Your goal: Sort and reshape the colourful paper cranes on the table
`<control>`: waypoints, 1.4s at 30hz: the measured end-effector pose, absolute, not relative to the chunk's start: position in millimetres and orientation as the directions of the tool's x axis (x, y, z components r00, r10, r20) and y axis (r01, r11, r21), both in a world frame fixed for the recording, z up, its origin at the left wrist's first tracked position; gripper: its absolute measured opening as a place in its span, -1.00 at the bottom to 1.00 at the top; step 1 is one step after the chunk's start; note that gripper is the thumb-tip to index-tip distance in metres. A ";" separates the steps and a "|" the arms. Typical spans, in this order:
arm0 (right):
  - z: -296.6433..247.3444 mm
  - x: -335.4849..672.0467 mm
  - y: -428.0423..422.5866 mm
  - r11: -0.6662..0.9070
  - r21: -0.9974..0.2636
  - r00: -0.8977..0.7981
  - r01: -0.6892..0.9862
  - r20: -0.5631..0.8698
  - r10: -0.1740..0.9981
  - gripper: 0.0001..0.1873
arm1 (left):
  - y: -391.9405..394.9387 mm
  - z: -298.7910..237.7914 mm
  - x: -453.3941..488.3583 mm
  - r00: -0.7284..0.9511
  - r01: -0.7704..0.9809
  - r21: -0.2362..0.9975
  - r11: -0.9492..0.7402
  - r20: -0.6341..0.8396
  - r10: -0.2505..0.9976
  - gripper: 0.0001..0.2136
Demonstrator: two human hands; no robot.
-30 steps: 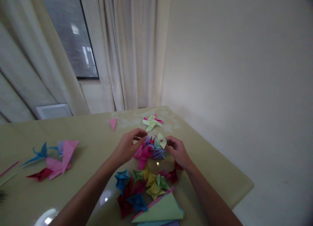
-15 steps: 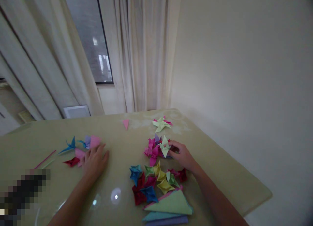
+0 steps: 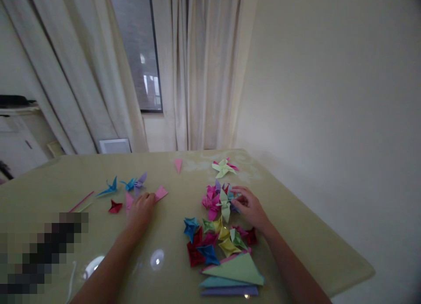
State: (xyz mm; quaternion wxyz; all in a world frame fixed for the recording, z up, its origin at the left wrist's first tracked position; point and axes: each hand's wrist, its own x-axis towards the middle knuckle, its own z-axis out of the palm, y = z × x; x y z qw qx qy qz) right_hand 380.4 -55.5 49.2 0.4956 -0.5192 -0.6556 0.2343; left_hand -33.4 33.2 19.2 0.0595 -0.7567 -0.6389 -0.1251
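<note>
My left hand [image 3: 142,210] is closed on a pink folded paper [image 3: 161,193], which sticks out past the fingertips on the right. Another pink part [image 3: 129,202] shows at the hand's left side. Close by lie a blue paper crane [image 3: 110,188], a lilac folded piece [image 3: 140,183] and a small red folded paper [image 3: 115,206]. My right hand [image 3: 249,208] rests at a cluster of origami flowers, its thumb and fingers apart. A pale green paper flower [image 3: 225,206] lies just left of its fingertips, beside magenta flowers [image 3: 210,201]. A pale blue bit shows between the fingers.
Several coloured folded paper cups [image 3: 226,247] sit nearer me, above a stack of folded paper triangles [image 3: 233,271]. A pale green paper star [image 3: 224,168] and a pink triangle [image 3: 178,164] lie toward the far table edge. Thin sticks [image 3: 81,202] lie at left.
My left hand has shifted a pink paper to the right, away from the red piece. My right hand has let go of the pale green flower, which now lies on the cluster. The view has turned slightly left.
</note>
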 end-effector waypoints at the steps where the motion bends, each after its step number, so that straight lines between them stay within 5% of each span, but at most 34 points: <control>1: 52.0 379.1 -57.0 0.365 -0.806 0.042 0.466 0.432 0.901 -0.68 | 32.4 20.1 -31.3 0.170 0.978 0.075 -0.195 0.261 0.950 -0.63; 8: 70.1 364.3 -68.1 0.470 -0.725 0.051 0.503 0.568 0.822 -0.78 | 30.6 27.7 -17.2 0.236 0.932 0.241 -0.270 0.162 0.958 -0.62; 21: 70.0 365.9 -70.2 0.507 -0.681 0.066 0.528 0.628 0.775 -0.82 | 19.0 34.5 -0.6 0.270 0.962 0.011 -0.273 0.104 0.957 -0.66; 25: 67.0 367.8 -69.4 0.503 -0.669 0.070 0.548 0.636 0.769 -0.82 | 21.2 32.7 -9.2 0.237 0.958 0.136 -0.252 0.116 0.965 -0.59; 28: 65.1 369.2 -68.2 0.506 -0.660 0.075 0.556 0.646 0.760 -0.83 | 21.9 41.8 -12.5 0.221 0.929 0.272 -0.252 0.141 0.965 -0.72; 34: 79.4 360.7 -80.2 0.557 -0.641 0.005 0.528 0.658 0.753 -0.71 | -19.6 87.9 33.1 0.172 0.594 0.700 -0.396 0.370 0.913 -0.67; 38: 95.8 333.6 -117.7 0.556 -0.700 -0.136 0.448 0.562 0.816 -0.50 | -85.1 106.7 78.4 0.430 0.418 0.759 -0.499 0.319 0.845 -0.64; 42: 91.2 314.9 -161.9 0.484 -0.723 -0.089 0.494 0.511 0.855 -0.73 | -111.6 103.8 80.9 0.591 0.424 0.689 -0.588 0.281 0.756 -0.62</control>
